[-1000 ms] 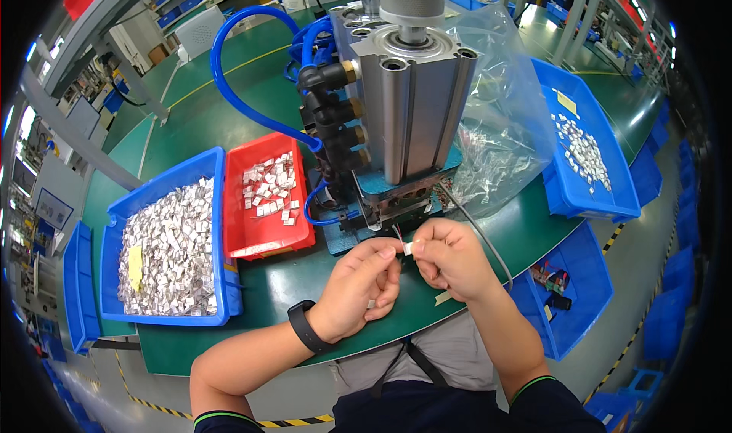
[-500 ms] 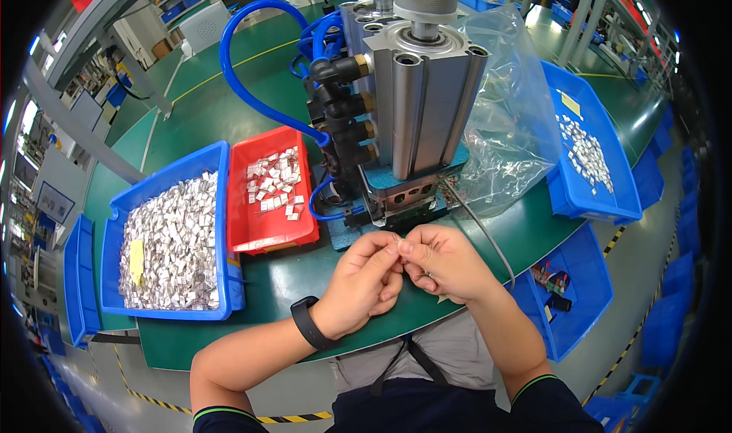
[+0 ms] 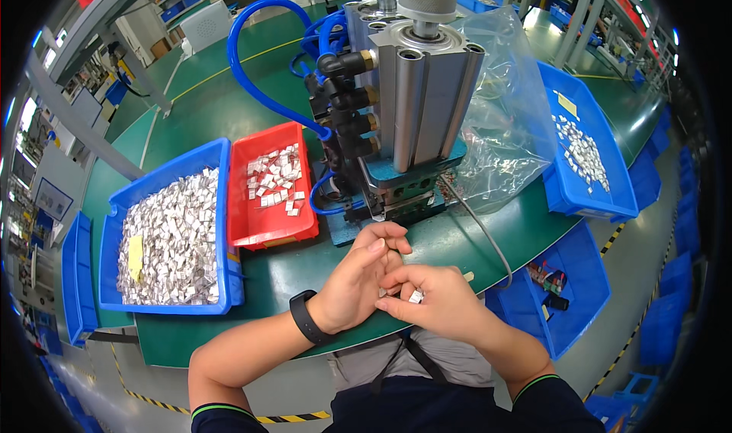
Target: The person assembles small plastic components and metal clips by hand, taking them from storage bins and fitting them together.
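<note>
My left hand (image 3: 358,277), with a black band on its wrist, is cupped in front of the press with thumb and fingers apart. Close against its palm, my right hand (image 3: 438,299) has its thumb and fingertips drawn together. A small white block-shaped component (image 3: 416,296) shows within the right hand's curled fingers. Another tiny pale bit sits at the right fingertips by the left palm, too small to name. Parts of the left hand's lower fingers are hidden behind the right hand. Just beyond both hands stands the metal pneumatic press (image 3: 427,105) on its blue base.
Left on the green table (image 3: 290,280) are a blue bin (image 3: 229,227) full of small white components and a red bin (image 3: 309,223) with fewer. Blue hoses (image 3: 232,52) loop left of the press. Rightward lie a clear plastic bag (image 3: 503,105), a grey cable (image 3: 488,238) and another blue bin (image 3: 564,197).
My hands were pinched together at the fingertips near the press. The left has opened out, and the right has moved down and nearer me, showing a white component.
</note>
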A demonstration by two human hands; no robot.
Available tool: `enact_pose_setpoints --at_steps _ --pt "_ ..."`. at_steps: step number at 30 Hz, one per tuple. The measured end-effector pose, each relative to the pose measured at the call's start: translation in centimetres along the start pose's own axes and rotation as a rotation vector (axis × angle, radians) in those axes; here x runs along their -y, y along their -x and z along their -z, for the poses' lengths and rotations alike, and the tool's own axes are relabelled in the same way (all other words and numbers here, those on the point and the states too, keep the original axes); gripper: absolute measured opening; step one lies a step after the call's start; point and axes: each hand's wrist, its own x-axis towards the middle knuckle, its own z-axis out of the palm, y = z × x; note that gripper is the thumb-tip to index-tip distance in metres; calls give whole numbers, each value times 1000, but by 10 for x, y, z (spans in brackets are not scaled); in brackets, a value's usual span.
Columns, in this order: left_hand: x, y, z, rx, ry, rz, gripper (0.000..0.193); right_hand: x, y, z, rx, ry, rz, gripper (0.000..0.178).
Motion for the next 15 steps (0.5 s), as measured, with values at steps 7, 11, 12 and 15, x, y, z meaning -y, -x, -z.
enact_pose_setpoints --at_steps 7,11,12,15 --pt "4 1 4 22 47 -34 47 0 3 -5 -213 231 103 19" --pt "3 2 1 7 16 -38 47 -11 1 3 -258 110 42 15" --pt "2 2 0 8 -17 -37 45 -13 2 7 -258 111 44 15" --pt "0 1 -8 -44 -177 -31 39 -14 6 26 -272 -176 -69 14"
